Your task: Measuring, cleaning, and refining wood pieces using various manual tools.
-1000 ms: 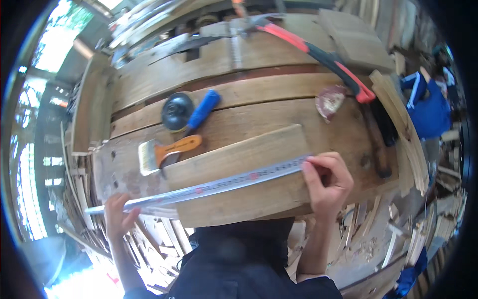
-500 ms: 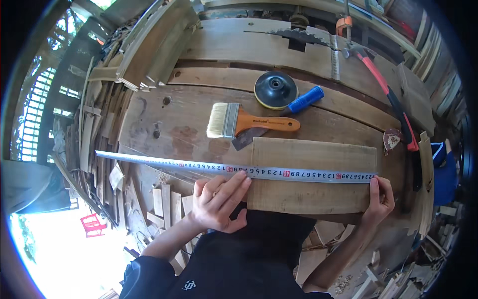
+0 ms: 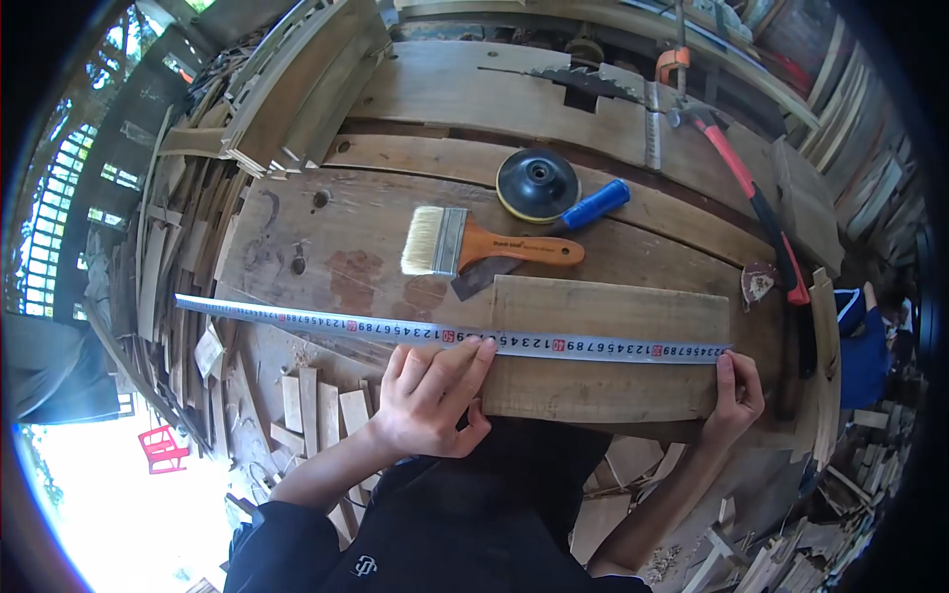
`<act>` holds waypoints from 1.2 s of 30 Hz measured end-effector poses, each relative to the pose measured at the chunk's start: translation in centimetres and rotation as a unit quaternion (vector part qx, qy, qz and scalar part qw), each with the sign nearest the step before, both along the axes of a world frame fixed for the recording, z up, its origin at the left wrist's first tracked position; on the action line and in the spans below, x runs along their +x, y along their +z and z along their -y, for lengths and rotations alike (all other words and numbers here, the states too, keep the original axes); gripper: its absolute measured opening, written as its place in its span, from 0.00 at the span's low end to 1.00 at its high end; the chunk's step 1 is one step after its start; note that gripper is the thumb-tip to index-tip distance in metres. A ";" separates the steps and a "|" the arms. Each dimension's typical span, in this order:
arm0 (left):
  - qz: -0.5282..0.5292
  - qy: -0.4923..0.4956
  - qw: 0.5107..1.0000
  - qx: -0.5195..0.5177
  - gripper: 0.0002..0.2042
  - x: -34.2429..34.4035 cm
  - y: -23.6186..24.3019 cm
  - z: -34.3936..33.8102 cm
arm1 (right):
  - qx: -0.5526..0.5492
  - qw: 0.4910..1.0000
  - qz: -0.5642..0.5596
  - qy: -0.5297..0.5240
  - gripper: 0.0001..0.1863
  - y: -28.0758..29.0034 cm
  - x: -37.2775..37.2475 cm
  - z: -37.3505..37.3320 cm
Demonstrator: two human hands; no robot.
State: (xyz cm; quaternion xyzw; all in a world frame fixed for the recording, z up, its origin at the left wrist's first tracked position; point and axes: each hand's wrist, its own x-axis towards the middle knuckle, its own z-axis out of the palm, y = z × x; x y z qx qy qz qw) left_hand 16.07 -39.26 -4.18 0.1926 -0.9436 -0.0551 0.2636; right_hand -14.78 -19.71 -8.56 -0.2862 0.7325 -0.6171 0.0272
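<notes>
A wooden board [image 3: 603, 387] lies near the front edge of the workbench [image 3: 282, 247]. Across it runs a silver measuring tape strip [image 3: 583, 348] with black and red markings, extending left past the board over the bench. My left hand [image 3: 430, 397] touches the strip with its index fingertip by the board's left edge; its thumb stands apart from the other fingers. At the board's right edge, my right hand [image 3: 733, 395] pinches the strip's end, its thumb on top. The fingers beneath are partly hidden. Beyond the board lies a flat brush [image 3: 494, 242] with a wooden handle.
Behind the brush sit a black sanding pad [image 3: 539, 183] and a blue-handled tool [image 3: 596, 203]. A red-and-black hammer [image 3: 746, 178] lies at right. Toward the back are a toothed saw blade [image 3: 583, 77] and stacked planks [image 3: 306, 84]. A person in blue [image 3: 862, 351] is at far right.
The whole view has shifted slightly, so the bench and tools appear a little further left. Both hands keep their places on the measuring tape strip.
</notes>
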 end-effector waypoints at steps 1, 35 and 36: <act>0.016 0.007 1.000 0.024 0.33 -0.1 0.1 -0.2 | -0.001 1.000 0.001 0.002 0.03 0.1 0.0 0.0; -0.096 0.049 0.988 -0.106 0.04 1.3 1.2 7.3 | -0.053 0.999 0.006 -0.004 0.21 0.4 0.5 0.7; -0.099 0.060 0.987 -0.110 0.04 1.5 1.1 9.1 | -0.032 0.999 0.014 0.004 0.26 0.6 0.6 0.5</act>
